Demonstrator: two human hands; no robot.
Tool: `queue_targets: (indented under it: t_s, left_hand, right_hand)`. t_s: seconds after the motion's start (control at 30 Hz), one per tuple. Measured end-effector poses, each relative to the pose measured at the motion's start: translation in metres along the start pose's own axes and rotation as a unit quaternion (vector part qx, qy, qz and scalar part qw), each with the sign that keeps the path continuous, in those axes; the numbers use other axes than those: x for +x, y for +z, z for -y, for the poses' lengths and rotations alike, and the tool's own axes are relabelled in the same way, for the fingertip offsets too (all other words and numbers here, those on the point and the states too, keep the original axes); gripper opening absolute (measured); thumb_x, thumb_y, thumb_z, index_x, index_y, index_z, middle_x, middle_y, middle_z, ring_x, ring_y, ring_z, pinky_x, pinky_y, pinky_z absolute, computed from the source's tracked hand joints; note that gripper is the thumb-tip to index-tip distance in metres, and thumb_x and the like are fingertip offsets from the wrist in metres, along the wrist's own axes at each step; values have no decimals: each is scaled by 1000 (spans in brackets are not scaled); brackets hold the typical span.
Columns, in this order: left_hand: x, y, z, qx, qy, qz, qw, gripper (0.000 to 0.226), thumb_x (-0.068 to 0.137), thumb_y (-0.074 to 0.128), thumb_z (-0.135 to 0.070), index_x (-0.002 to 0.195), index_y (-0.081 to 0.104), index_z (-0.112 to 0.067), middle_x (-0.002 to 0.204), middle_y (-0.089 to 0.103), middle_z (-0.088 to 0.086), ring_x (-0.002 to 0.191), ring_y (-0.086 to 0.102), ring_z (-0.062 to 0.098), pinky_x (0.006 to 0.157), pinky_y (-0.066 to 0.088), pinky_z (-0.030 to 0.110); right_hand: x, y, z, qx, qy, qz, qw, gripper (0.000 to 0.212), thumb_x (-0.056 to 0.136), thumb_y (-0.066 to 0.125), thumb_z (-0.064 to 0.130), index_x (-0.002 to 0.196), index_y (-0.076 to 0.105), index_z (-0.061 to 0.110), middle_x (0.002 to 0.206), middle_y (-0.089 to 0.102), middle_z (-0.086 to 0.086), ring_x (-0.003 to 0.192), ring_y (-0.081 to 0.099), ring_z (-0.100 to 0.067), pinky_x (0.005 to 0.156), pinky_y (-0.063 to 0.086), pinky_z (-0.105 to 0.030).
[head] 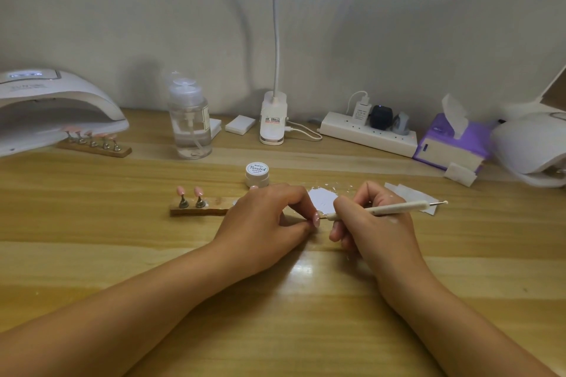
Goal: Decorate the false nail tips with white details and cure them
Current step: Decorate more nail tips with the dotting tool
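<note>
– Two hands are nearest us, low over the wooden table [275,315]. How do the fingers lie?
– Our left hand [266,220] pinches one pink nail tip [316,219] between thumb and forefinger, with the other fingers curled under. Our right hand [373,226] grips one dotting tool [389,209] like a pen, fingers pressed together round the shaft.
– Which way does the tool run?
– Its long axis runs left to right, rising slightly toward the right. The working point aims left and reaches the nail tip, and the ball end juts out past our right hand.
– What do we count just behind?
– One wooden stand [202,210] with two upright tips [180,191] at its left end; our left hand hides the rest. One white palette sheet [321,200] lies behind the gap between our hands. One small jar [257,174] has "Painted" on its lid; the finer print is too small for us.
– And farthest back?
– One second stand [95,148] holds five pink tips at the mouth of the curing lamp [55,107] on the left; the lamp's lettering is blurred. Along the wall we see one pump bottle [190,125], one clip lamp [273,119] with an unreadable label, one power strip [367,133] with three plugs, and one purple tissue pack [450,144].
</note>
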State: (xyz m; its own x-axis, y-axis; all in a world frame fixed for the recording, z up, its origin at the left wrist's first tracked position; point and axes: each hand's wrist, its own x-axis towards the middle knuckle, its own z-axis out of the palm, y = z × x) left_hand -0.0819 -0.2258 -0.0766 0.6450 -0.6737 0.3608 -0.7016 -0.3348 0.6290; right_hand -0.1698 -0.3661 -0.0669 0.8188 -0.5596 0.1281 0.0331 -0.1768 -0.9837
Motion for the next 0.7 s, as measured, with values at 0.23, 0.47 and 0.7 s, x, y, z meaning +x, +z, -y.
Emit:
queue_targets:
  t_s: [0.23, 0.47, 0.7]
  left_hand:
    - [0, -1, 0, 3, 2, -1, 1000, 5, 81, 71, -28, 80, 68, -31, 78, 56, -40, 59, 53, 1, 62, 30, 24]
    - [0, 0, -1, 6, -2, -1, 1000, 14, 83, 72, -25, 78, 65, -35, 74, 54, -43, 61, 52, -3, 62, 29, 23]
    - [0, -1, -1, 9, 1, 2, 1000, 8, 84, 71, -27, 80, 66, -33, 70, 54, -44, 60, 52, -5, 60, 28, 23]
  right_hand:
    - [0, 0, 0, -1, 3, -2, 1000, 32, 77, 61, 8, 57, 41, 21, 51, 64, -11, 40, 47, -13, 39, 36, -23]
    - [-1, 0, 3, 17, 10, -11, 1000, 28, 77, 60, 7, 60, 40, 16, 48, 60, -11, 38, 43, -12, 38, 34, -19]
    - [0, 0, 3, -19, 5, -12, 1000, 23, 75, 59, 8, 62, 41, 13, 44, 57, -11, 42, 42, -18, 38, 34, -21]
